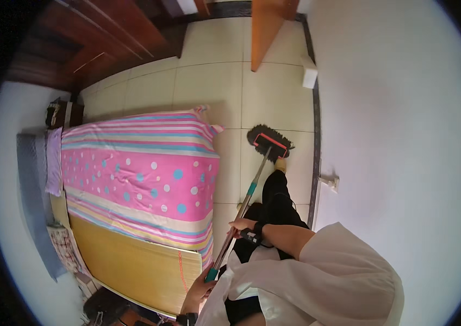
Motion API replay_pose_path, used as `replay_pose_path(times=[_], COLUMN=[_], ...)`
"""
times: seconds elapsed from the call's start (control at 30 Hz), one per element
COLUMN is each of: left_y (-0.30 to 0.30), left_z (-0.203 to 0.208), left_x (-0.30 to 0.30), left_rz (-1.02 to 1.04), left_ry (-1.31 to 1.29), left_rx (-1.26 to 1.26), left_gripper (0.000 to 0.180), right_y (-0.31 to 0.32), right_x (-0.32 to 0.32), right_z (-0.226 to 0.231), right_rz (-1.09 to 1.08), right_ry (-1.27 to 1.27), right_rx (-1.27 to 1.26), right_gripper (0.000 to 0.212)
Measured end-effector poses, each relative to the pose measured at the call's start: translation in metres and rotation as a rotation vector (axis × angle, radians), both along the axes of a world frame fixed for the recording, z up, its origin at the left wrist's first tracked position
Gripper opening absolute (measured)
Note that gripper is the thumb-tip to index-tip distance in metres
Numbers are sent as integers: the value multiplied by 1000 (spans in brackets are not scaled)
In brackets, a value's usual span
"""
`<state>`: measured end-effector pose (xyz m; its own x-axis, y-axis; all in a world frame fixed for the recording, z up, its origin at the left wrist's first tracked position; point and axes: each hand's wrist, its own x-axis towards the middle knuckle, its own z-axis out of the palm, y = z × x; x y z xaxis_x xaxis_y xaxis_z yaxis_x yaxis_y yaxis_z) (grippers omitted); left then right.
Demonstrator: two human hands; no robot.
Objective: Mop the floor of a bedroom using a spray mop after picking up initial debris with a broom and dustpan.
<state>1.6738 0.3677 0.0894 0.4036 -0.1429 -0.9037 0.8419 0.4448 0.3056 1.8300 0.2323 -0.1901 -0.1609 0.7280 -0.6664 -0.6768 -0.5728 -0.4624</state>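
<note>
A long-handled mop (247, 200) slants across the floor in front of me. Its dark, shaggy head (270, 144), with a red-edged frame, lies flat on the tiles just beyond my foot. The pole is silvery metal with teal sections. My right hand (242, 226) is closed round the middle of the pole. Lower down, my left hand (200, 286) grips the pole near its teal upper end. A dark device is strapped to each wrist.
A bed (149, 179) with a pink striped and dotted sheet, partly covered by a tan mat (127, 250), stands to the left. An orange-brown door (266, 32) juts in ahead. Along the right wall (393, 136) are a white box (309, 73) and a socket with a plug (330, 182).
</note>
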Motion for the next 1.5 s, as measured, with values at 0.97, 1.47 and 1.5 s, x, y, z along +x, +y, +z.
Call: replay_pose_path(times=[0.97,1.47,1.5], left_y=[53,-59,-64], left_z=[-109,-61,-55], left_x=[286,17,-31], left_rz=[608,425,421], left_ry=[-88,-47,-11], left_rx=[-80,-139,-16], left_gripper=[71,72,73], right_y=[182,42,47], right_x=[338,66,4], right_z=[-132,-96,-80], right_rz=[-113,422,382], right_ry=[-614,-693,-603], right_rx=[-75,-116,-31], right_gripper=[37,37,38])
